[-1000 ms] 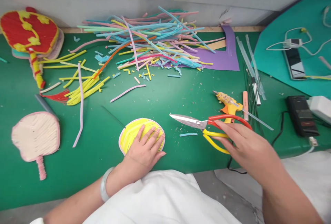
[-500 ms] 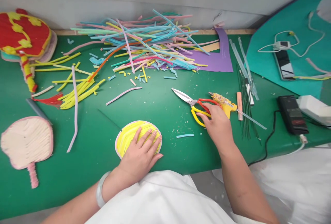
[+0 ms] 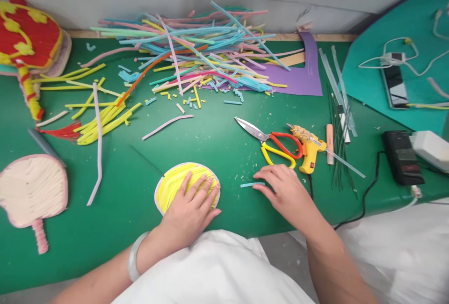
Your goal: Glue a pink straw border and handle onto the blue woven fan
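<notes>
My left hand [image 3: 191, 208] lies flat, fingers spread, on a round yellow fan face [image 3: 175, 183] with a pale rim, near the front edge of the green table [image 3: 217, 149]. My right hand [image 3: 284, 191] rests on the table with its fingers stretched toward a short blue strip [image 3: 249, 184], touching its right end. Just behind that hand lie the scissors [image 3: 271, 141] with red and yellow handles, let go, blades pointing left.
A yellow glue gun [image 3: 310, 147] lies right of the scissors, beside clear glue sticks [image 3: 336, 89]. A heap of coloured strips [image 3: 196, 56] and purple sheet [image 3: 305, 77] sit at the back. A pink fan [image 3: 30, 189], red fan [image 3: 26, 37], phone [image 3: 394, 84] and power strip [image 3: 403, 156] stand around.
My right hand carried the scissors back, set them down by the glue gun, let go and came forward to the short blue strip. My left hand stayed on the yellow fan face.
</notes>
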### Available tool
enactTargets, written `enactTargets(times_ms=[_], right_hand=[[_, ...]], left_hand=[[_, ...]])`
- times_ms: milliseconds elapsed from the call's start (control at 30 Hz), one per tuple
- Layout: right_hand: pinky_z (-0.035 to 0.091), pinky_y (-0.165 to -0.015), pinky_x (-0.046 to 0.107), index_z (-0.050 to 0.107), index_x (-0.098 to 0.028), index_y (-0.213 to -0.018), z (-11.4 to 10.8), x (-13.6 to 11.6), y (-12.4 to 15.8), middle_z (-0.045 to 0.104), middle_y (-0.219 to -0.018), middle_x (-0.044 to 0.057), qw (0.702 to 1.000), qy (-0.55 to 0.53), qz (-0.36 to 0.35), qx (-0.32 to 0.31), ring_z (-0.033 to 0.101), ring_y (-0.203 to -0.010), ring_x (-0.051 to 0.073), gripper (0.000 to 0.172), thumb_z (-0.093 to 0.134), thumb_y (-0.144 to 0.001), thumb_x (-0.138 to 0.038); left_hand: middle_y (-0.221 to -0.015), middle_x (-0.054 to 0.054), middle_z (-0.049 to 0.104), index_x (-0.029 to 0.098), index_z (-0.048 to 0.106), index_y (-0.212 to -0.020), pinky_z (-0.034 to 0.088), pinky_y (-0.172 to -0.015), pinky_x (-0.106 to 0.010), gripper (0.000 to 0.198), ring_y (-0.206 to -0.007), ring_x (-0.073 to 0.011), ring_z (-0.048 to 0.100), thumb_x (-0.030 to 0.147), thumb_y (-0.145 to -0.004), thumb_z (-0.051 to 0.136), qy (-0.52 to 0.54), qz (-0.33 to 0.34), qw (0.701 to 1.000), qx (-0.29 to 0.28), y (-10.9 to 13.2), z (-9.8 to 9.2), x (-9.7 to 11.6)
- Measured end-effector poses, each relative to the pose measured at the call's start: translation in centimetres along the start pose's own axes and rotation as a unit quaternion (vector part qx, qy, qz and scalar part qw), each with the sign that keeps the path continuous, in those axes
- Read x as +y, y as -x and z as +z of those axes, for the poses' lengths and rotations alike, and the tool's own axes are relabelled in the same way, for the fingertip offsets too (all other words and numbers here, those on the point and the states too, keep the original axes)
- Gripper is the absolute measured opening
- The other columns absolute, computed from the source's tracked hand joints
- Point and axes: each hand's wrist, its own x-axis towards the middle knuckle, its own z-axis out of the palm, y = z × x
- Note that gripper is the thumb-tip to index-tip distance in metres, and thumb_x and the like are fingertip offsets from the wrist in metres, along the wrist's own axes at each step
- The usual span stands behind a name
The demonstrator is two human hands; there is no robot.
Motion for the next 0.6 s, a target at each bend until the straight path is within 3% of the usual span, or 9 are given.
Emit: enactTargets(times_ms=[67, 133, 267, 367, 467, 600], right_hand=[[0.044, -0.078, 0.037, 0.063, -0.019, -0.099, 0.3, -0.5, 0.3, 0.067, -0.098, 0.007, 0.998, 0.008, 0.017, -0.056, 0.060, -0.091, 0.022, 0.011, 0.054, -0.097, -0.026], [0.043, -0.077, 0.036, 0.061, -0.019, -0.092, 0.8, -0.8, 0.3, 0.065, -0.093, 0.006, 0.997, 0.001, 0.029, -0.073, 0.059, -0.088, 0.022, 0.012, 0.051, -0.098, -0.022], [0.044, -0.076, 0.035, 0.056, -0.019, -0.090, 1.7, -2.1, -0.5, 0.064, -0.090, 0.007, 0.997, -0.064, 0.033, -0.002, 0.058, -0.086, 0.021, 0.013, 0.048, -0.099, -0.019], [0.045, -0.078, 0.034, 0.058, -0.018, -0.101, 2.2, -3.5, -1.6, 0.066, -0.090, 0.006, 0.994, -0.094, 0.019, 0.055, 0.058, -0.084, 0.020, 0.009, 0.049, -0.100, -0.019], [0.043, -0.080, 0.035, 0.061, -0.018, -0.108, 2.5, -4.5, -2.6, 0.068, -0.093, 0.006, 0.993, -0.088, 0.001, 0.077, 0.058, -0.085, 0.020, 0.014, 0.052, -0.098, -0.016], [0.041, -0.075, 0.034, 0.067, -0.019, -0.100, 3.0, -4.6, -3.3, 0.065, -0.088, 0.005, 0.993, -0.073, 0.001, 0.095, 0.055, -0.082, 0.019, 0.012, 0.055, -0.097, -0.016]], left_hand=[[-0.121, -0.013, 0.071, 0.012, 0.064, -0.125, 0.027, -0.116, -0.057, 0.042, -0.116, -0.0303, 0.062, 0.040, -0.100, 0.047, 0.006, -0.002, 1.000, -0.001, 0.1, 0.0, 0.0], [-0.121, -0.013, 0.070, 0.012, 0.065, -0.125, 0.028, -0.116, -0.057, 0.042, -0.117, -0.0309, 0.061, 0.041, -0.099, 0.049, 0.012, -0.004, 1.000, 0.001, 0.1, 0.1, 0.0], [-0.120, -0.013, 0.071, 0.013, 0.066, -0.123, 0.029, -0.116, -0.056, 0.042, -0.117, -0.0309, 0.061, 0.042, -0.098, 0.051, 0.014, -0.007, 1.000, 0.011, 0.1, 0.3, 0.0], [-0.119, -0.012, 0.071, 0.013, 0.067, -0.121, 0.030, -0.116, -0.056, 0.041, -0.116, -0.0306, 0.062, 0.042, -0.098, 0.051, 0.015, -0.011, 1.000, 0.017, 0.1, 0.4, 0.0], [-0.117, -0.012, 0.072, 0.013, 0.068, -0.120, 0.031, -0.115, -0.055, 0.039, -0.115, -0.0301, 0.063, 0.041, -0.098, 0.052, 0.012, -0.008, 1.000, 0.028, 0.0, 0.5, -0.1], [-0.114, -0.011, 0.073, 0.013, 0.068, -0.119, 0.030, -0.116, -0.055, 0.039, -0.112, -0.0291, 0.064, 0.041, -0.098, 0.051, 0.007, 0.001, 0.999, 0.039, 0.0, 0.7, -0.2]])
